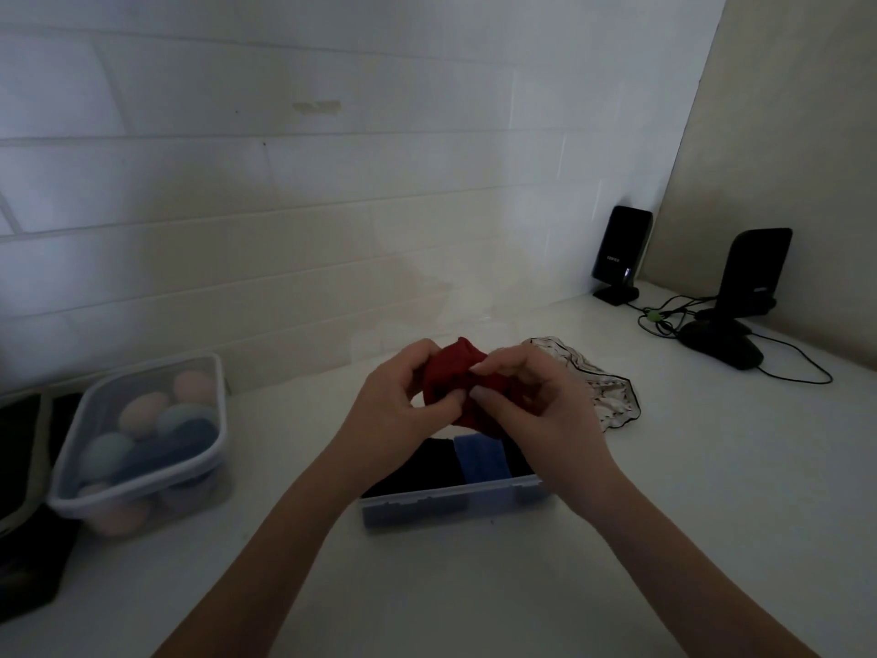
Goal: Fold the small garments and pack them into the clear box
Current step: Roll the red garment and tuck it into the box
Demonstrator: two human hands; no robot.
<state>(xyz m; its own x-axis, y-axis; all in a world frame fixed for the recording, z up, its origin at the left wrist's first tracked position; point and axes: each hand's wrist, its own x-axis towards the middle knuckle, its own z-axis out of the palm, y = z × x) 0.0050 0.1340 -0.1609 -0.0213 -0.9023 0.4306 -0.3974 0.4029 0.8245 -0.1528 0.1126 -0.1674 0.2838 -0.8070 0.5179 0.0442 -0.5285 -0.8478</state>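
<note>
A bunched dark red garment (458, 370) is held just above the far end of the clear box (455, 503). My left hand (396, 410) pinches its left side and my right hand (536, 396) pinches its right side, thumbs meeting in the middle. Inside the box lie a black folded garment (420, 467) and a blue one (481, 458). A white garment with dark trim (602, 391) lies crumpled on the counter behind my right hand, partly hidden by it.
A lidded clear tub (142, 444) of pastel rolled items stands at the left, with dark objects (23, 515) beside it at the edge. Two black speakers (619, 254) (750, 277), a mouse (721, 346) and cables sit at the back right. A tiled wall runs behind the white counter (712, 491).
</note>
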